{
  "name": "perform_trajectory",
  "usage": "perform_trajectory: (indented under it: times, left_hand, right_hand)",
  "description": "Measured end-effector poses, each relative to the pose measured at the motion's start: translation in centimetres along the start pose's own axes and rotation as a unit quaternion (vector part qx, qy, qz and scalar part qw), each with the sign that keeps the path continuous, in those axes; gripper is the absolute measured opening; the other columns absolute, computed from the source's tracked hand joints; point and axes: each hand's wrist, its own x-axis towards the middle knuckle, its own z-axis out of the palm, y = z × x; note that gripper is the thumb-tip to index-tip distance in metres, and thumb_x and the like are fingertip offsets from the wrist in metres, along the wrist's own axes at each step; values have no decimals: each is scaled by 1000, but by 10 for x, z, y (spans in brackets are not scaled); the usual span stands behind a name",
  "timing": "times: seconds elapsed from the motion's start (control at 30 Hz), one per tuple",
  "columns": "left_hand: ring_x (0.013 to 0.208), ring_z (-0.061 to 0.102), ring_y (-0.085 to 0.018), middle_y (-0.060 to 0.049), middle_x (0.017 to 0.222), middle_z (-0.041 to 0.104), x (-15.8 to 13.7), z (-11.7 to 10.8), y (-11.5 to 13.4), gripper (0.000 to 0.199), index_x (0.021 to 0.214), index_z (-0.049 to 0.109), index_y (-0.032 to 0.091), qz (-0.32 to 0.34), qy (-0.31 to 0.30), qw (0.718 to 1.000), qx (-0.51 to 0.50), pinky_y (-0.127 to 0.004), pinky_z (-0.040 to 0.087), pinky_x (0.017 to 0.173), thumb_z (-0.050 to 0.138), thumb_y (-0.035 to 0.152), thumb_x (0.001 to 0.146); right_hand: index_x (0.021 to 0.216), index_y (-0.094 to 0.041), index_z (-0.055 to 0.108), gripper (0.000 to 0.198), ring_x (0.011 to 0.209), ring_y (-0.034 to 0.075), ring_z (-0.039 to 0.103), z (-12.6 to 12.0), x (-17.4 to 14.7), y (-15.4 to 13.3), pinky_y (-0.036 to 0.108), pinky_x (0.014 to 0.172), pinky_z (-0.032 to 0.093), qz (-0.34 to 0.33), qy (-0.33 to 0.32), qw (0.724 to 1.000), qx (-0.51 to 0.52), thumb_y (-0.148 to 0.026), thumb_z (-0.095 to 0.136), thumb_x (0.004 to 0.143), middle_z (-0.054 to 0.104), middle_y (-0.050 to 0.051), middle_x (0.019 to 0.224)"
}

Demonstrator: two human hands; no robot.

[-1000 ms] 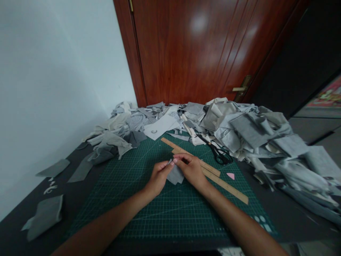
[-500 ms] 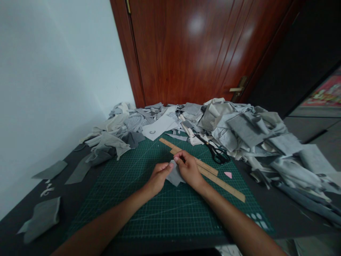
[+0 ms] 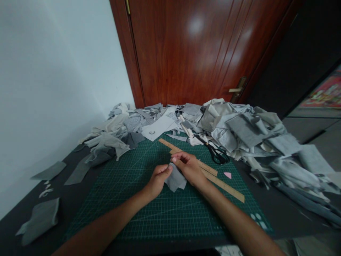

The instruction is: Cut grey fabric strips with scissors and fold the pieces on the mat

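A small grey piece of fabric [image 3: 176,180] hangs over the middle of the green cutting mat [image 3: 128,213]. My left hand [image 3: 159,179] is closed on its upper left edge, thumb on top. Close by, my right hand [image 3: 188,166] is closed in a pinch just above the fabric's top edge. Whatever lies between those fingertips is too small to make out. Two wooden rulers [image 3: 226,189] lie slantwise on the mat, partly behind my right hand.
Black-handled scissors [image 3: 217,154] and a pink piece of tailor's chalk [image 3: 227,175] lie to the right. Fabric scraps [image 3: 239,128] are heaped along the back and right, with a white paper [image 3: 157,128] among them. More grey pieces [image 3: 41,220] lie at the left.
The fabric now hangs lower and shows more of its surface. My right hand's fingertips have shifted slightly left and down, nearer my left thumb.
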Motion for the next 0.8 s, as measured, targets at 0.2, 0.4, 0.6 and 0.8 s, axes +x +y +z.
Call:
perform_trajectory:
  times: [0.2, 0.4, 0.6, 0.8]
  left_hand:
    - [54, 37, -11, 2, 58, 45, 0, 2, 1, 61, 62, 54, 18, -3, -5, 1000, 1, -26, 28, 52, 67, 74, 80]
    - [60, 40, -12, 3, 65, 48, 0, 5, 6, 49, 71, 59, 18, 38, 73, 996, 35, -24, 31, 55, 72, 64, 82]
    - [58, 33, -12, 4, 60, 40, 1, 5, 6, 55, 60, 50, 19, 36, 74, 996, 45, -25, 27, 54, 71, 65, 82]
    - [58, 35, -12, 3, 61, 43, 0, 4, 5, 53, 61, 53, 19, 32, 68, 997, 18, -25, 29, 55, 71, 64, 82]
  right_hand:
    - [80, -23, 77, 21, 63, 18, 64, 2, 0, 3, 31, 60, 52, -9, -24, 1000, -10, -44, 81, 77, 72, 0, 69]
    - [81, -23, 72, 14, 63, 18, 60, 5, -1, 7, 30, 58, 49, -23, 14, 999, -35, -37, 72, 81, 68, -1, 69]
    - [79, -23, 65, 10, 72, 20, 59, -1, 4, 10, 32, 68, 48, -47, 83, 994, -60, -33, 66, 84, 65, -1, 73]
    - [78, -23, 68, 19, 62, 17, 55, -19, 13, 0, 30, 61, 45, -23, 52, 998, -30, -41, 73, 82, 62, -3, 66]
